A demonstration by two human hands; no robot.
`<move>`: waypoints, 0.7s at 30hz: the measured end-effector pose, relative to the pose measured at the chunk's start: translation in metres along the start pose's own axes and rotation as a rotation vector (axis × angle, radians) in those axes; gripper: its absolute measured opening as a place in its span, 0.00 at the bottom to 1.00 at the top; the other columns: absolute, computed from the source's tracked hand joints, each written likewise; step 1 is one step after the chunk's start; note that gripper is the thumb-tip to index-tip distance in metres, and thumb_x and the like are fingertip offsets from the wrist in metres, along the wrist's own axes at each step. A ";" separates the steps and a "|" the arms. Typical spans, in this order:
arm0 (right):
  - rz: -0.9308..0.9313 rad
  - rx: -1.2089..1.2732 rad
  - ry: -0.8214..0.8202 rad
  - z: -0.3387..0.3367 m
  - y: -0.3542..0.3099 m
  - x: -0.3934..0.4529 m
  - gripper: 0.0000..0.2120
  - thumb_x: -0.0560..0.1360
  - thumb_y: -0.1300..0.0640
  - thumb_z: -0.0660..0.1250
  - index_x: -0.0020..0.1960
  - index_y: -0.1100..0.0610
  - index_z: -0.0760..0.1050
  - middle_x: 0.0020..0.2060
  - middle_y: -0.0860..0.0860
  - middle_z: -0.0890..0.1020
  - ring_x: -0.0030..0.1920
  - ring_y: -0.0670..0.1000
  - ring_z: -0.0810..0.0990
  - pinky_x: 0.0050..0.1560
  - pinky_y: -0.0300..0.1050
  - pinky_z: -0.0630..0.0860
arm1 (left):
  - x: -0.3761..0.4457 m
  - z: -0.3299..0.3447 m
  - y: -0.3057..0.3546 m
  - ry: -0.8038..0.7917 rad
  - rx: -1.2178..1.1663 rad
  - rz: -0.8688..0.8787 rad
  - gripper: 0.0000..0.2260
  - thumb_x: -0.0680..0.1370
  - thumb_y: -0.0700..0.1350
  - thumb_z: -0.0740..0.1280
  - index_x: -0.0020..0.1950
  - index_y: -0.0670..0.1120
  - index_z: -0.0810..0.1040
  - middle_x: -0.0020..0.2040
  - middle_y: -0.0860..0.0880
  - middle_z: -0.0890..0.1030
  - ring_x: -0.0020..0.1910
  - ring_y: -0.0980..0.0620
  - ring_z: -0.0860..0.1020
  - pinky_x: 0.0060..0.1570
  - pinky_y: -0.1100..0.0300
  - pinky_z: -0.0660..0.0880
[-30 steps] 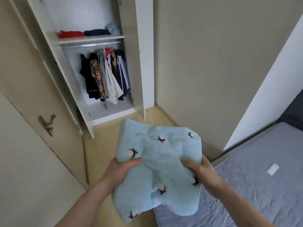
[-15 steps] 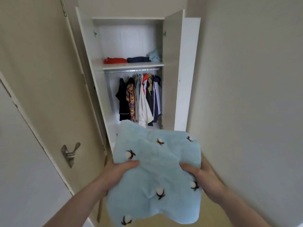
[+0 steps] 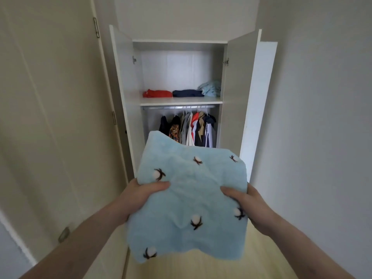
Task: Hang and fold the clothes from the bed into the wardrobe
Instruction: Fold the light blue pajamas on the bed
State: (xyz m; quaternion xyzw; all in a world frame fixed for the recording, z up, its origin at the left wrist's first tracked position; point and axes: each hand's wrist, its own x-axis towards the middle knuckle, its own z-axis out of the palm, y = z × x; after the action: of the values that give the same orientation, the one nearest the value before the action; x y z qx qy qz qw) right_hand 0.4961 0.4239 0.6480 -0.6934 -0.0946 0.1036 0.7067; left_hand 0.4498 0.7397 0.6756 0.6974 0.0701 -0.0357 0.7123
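Head view: a folded light-blue fleece garment [image 3: 189,200] with cotton-boll motifs is held up in front of the open wardrobe [image 3: 249,109]. The left hand [image 3: 141,195] has a firm grip on its left edge, thumb lying across the top; the right hand [image 3: 244,202] grips the right edge the same way, with its fingers probably curled underneath, out of sight. On the shelf [image 3: 181,101] lie red, navy and pale-blue folded clothes [image 3: 182,93]. Below them, hung clothes [image 3: 191,129] crowd the rail [image 3: 179,107].
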 end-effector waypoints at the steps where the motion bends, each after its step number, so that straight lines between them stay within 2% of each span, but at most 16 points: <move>1: -0.004 0.002 0.011 0.003 -0.003 0.019 0.26 0.69 0.47 0.78 0.65 0.52 0.79 0.57 0.51 0.86 0.56 0.54 0.86 0.59 0.55 0.81 | 0.019 -0.007 0.006 -0.006 0.006 0.005 0.20 0.66 0.51 0.83 0.56 0.51 0.87 0.55 0.47 0.87 0.52 0.43 0.86 0.53 0.47 0.82; 4: -0.014 -0.003 0.007 0.011 -0.015 0.076 0.23 0.72 0.49 0.77 0.65 0.52 0.79 0.57 0.52 0.86 0.57 0.56 0.86 0.60 0.57 0.80 | 0.074 -0.027 0.027 -0.006 0.013 0.039 0.21 0.66 0.51 0.83 0.58 0.50 0.86 0.55 0.47 0.87 0.53 0.44 0.86 0.58 0.44 0.80; 10: -0.062 -0.021 0.049 0.020 -0.034 0.172 0.19 0.75 0.51 0.75 0.65 0.51 0.79 0.57 0.51 0.86 0.57 0.55 0.86 0.63 0.60 0.79 | 0.171 -0.056 0.060 -0.024 0.018 0.071 0.20 0.67 0.48 0.82 0.57 0.47 0.86 0.53 0.46 0.87 0.51 0.43 0.86 0.56 0.44 0.81; 13: -0.074 -0.019 0.057 0.019 -0.041 0.210 0.19 0.75 0.51 0.75 0.65 0.51 0.79 0.57 0.51 0.86 0.57 0.55 0.85 0.63 0.60 0.79 | 0.216 -0.061 0.074 -0.026 0.005 0.073 0.18 0.67 0.47 0.81 0.56 0.47 0.87 0.52 0.46 0.87 0.49 0.44 0.87 0.51 0.48 0.83; 15: -0.090 -0.022 0.059 0.013 -0.047 0.235 0.19 0.75 0.52 0.75 0.65 0.51 0.79 0.58 0.52 0.86 0.58 0.56 0.85 0.63 0.60 0.78 | 0.246 -0.063 0.082 -0.058 0.004 0.089 0.15 0.67 0.48 0.82 0.53 0.50 0.88 0.52 0.47 0.87 0.49 0.45 0.87 0.45 0.52 0.83; 17: -0.102 -0.027 0.066 0.007 -0.052 0.263 0.21 0.73 0.50 0.76 0.65 0.51 0.79 0.58 0.52 0.86 0.58 0.56 0.85 0.62 0.59 0.79 | 0.275 -0.065 0.090 -0.081 0.004 0.104 0.15 0.66 0.49 0.83 0.52 0.54 0.88 0.52 0.47 0.87 0.49 0.45 0.87 0.43 0.53 0.83; 21: -0.109 -0.036 0.088 -0.007 -0.061 0.325 0.18 0.74 0.52 0.76 0.63 0.53 0.80 0.56 0.53 0.87 0.56 0.55 0.86 0.61 0.59 0.80 | 0.338 -0.065 0.106 -0.048 0.015 0.133 0.23 0.60 0.51 0.84 0.54 0.51 0.88 0.53 0.47 0.87 0.51 0.43 0.86 0.54 0.46 0.82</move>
State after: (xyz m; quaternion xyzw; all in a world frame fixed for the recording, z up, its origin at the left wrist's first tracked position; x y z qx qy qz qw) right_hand 0.8107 0.5067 0.7057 -0.7039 -0.1030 0.0328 0.7021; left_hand 0.7961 0.8230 0.7285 0.7047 0.0062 -0.0053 0.7095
